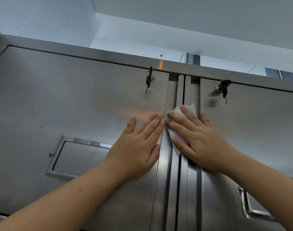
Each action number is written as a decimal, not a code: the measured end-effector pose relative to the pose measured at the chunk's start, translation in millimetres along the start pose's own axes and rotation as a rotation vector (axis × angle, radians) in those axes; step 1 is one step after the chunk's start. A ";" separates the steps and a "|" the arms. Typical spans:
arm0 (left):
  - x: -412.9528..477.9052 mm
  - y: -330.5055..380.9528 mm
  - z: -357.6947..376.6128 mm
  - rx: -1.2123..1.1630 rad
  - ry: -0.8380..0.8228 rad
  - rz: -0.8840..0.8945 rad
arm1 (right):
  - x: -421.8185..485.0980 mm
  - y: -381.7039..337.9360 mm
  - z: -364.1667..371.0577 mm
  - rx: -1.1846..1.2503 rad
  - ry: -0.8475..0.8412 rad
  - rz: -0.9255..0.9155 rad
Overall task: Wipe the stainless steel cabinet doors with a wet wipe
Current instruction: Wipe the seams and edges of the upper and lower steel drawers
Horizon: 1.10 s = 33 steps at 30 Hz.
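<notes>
Two stainless steel cabinet doors fill the view, seen from below: the left door (67, 104) and the right door (256, 124), meeting at vertical edge strips in the middle. My right hand (197, 137) lies flat with straight, spread fingers on a white wet wipe (176, 112), pressing it against the central strips where the doors meet. The wipe shows above and below the fingers. My left hand (139, 145) rests flat on the left door just beside it, fingers straight, holding nothing.
A key with a black head hangs from the lock of the left door (148, 80), another from the right door's lock (223, 89). A recessed handle plate (79, 155) sits in the left door, another at the lower right (252, 209). Above is the ceiling.
</notes>
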<state>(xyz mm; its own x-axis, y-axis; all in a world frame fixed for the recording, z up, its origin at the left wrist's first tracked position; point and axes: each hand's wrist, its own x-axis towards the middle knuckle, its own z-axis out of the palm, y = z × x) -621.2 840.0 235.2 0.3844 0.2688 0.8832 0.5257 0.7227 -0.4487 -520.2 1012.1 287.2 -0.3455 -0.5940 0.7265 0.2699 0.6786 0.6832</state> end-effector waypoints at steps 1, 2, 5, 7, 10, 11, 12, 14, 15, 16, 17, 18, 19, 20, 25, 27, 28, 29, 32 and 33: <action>-0.2 0.1 0.0 -0.001 -0.003 -0.002 | -10.8 -8.0 1.4 0.012 -0.005 -0.017; -0.2 0.1 0.0 -0.001 -0.004 -0.003 | -20.7 -15.9 2.7 0.033 0.016 -0.034; 0.2 0.9 -0.9 0.003 -0.004 0.000 | -36.6 -28.7 4.5 0.037 0.018 -0.065; 0.2 1.1 -1.2 0.004 -0.016 -0.002 | -31.6 -23.0 2.9 0.002 0.016 -0.092; -0.5 0.9 -0.8 0.001 -0.035 -0.004 | -14.1 -10.2 0.1 -0.041 -0.002 -0.062; -0.5 1.2 -0.6 -0.006 -0.038 -0.003 | -10.7 -8.0 0.3 -0.046 -0.012 -0.038; -0.2 1.4 -0.6 -0.017 -0.038 -0.003 | -9.7 -8.7 1.1 -0.052 -0.016 -0.015; 0.1 2.1 -1.2 -0.033 -0.033 -0.007 | -15.4 -16.9 3.2 -0.059 0.002 0.006; -0.3 2.8 -1.4 -0.037 -0.030 -0.009 | -22.0 -22.2 4.3 -0.051 0.014 0.005; -1.2 3.6 -1.6 -0.041 -0.028 -0.012 | -30.4 -28.5 5.3 -0.037 0.022 0.002; -2.7 4.6 -1.9 -0.046 -0.029 -0.015 | -39.6 -35.7 6.2 -0.022 0.024 -0.004; -4.4 5.4 -2.6 -0.051 -0.033 -0.019 | -48.3 -43.1 7.1 -0.007 0.027 -0.018; -6.1 5.9 -3.2 -0.057 -0.037 -0.021 | -56.2 -50.1 7.7 0.007 0.029 -0.034; -7.2 5.8 -3.9 -0.061 -0.039 -0.021 | -62.0 -55.6 8.1 0.017 0.031 -0.049; -9.6 5.6 -4.2 -0.069 -0.043 -0.021 | -60.1 -49.9 1.9 -0.087 -0.028 -0.139; -10.0 5.4 -3.8 -0.065 -0.039 -0.023 | -50.8 -43.4 -1.5 -0.141 -0.047 -0.143; -10.1 5.1 -3.6 -0.061 -0.038 -0.023 | -47.1 -41.5 -2.6 -0.171 -0.048 -0.142; -10.1 5.1 -3.2 -0.058 -0.039 -0.022 | -45.0 -40.9 -3.6 -0.198 -0.046 -0.141; -9.9 4.9 -2.8 -0.052 -0.051 -0.025 | -43.9 -41.7 -5.6 -0.247 -0.033 -0.136; -9.8 4.9 -2.7 -0.053 -0.055 -0.026 | -44.0 -41.5 -5.9 -0.253 -0.027 -0.139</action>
<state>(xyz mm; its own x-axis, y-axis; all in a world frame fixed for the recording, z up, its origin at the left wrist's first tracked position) -620.4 839.2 223.9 0.3285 0.2861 0.9001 0.5752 0.6953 -0.4309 -510.9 1007.5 227.3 -0.4178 -0.6594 0.6250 0.4329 0.4603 0.7751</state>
